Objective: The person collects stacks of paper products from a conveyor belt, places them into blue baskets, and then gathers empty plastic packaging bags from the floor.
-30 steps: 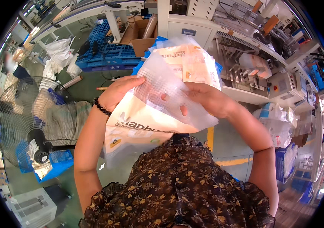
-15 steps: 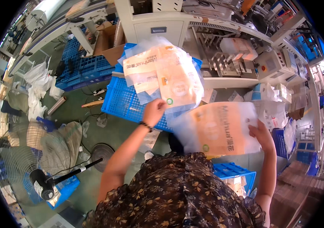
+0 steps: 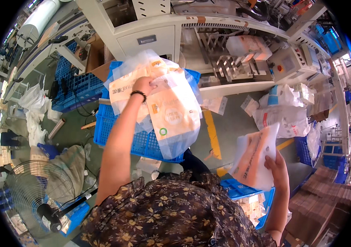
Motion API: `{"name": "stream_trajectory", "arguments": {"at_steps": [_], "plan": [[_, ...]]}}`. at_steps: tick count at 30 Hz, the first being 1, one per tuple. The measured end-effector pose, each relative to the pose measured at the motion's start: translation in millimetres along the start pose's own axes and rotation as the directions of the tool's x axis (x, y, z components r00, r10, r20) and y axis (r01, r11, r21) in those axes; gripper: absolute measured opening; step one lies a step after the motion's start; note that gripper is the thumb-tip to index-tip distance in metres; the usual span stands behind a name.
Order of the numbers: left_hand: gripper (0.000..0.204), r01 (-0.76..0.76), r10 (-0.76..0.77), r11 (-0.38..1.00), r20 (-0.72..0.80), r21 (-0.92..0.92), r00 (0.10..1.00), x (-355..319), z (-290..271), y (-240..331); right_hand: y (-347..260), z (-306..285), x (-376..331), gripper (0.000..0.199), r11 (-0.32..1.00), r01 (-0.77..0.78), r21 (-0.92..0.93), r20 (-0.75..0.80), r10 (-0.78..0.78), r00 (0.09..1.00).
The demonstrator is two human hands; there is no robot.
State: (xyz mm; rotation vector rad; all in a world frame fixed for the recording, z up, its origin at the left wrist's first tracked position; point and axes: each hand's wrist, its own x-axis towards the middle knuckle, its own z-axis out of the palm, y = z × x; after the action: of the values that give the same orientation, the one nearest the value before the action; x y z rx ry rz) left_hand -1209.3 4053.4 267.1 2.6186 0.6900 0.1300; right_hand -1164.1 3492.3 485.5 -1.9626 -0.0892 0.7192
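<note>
A loose pile of printed orange-and-clear plastic bags [image 3: 174, 113] lies on a blue plastic crate [image 3: 113, 131] in front of me. My left hand [image 3: 144, 85], with a dark bead bracelet at the wrist, reaches onto the pile. Its fingers are closed at the upper edge of the top bag. Off to the right, my right hand [image 3: 278, 168] grips another printed plastic bag [image 3: 253, 154] by its edge. That bag hangs bent over a second blue crate [image 3: 235, 190], which holds folded printed pieces. Whether it is one bag or a thin stack, I cannot tell.
A pale machine frame [image 3: 150, 41] with a control panel [image 3: 284, 66] runs along the far side. A black fan [image 3: 39, 201] stands at left. White sacks [image 3: 282, 121] and stacked cardboard [image 3: 324, 201] sit at right. Loose bags [image 3: 214, 105] lie on the floor.
My left hand has moved up across the pile from the lower bag edge. The bag in my right hand has swung rightward, away from the pile, and bent. The view has shifted right.
</note>
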Motion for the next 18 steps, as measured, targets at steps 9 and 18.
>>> {"name": "stream_trajectory", "arguments": {"at_steps": [9,18], "plan": [[0.042,0.243,0.245,0.479,0.395,-0.843,0.885,-181,-197,130,-61,159,-4,0.036,0.889,0.127,0.439,0.155,-0.214,0.964],[0.059,-0.250,0.198,0.627,-0.160,-0.738,0.967,-320,-130,207,-54,226,-73,0.058,0.806,0.336,0.488,0.222,-0.487,0.845]]}}
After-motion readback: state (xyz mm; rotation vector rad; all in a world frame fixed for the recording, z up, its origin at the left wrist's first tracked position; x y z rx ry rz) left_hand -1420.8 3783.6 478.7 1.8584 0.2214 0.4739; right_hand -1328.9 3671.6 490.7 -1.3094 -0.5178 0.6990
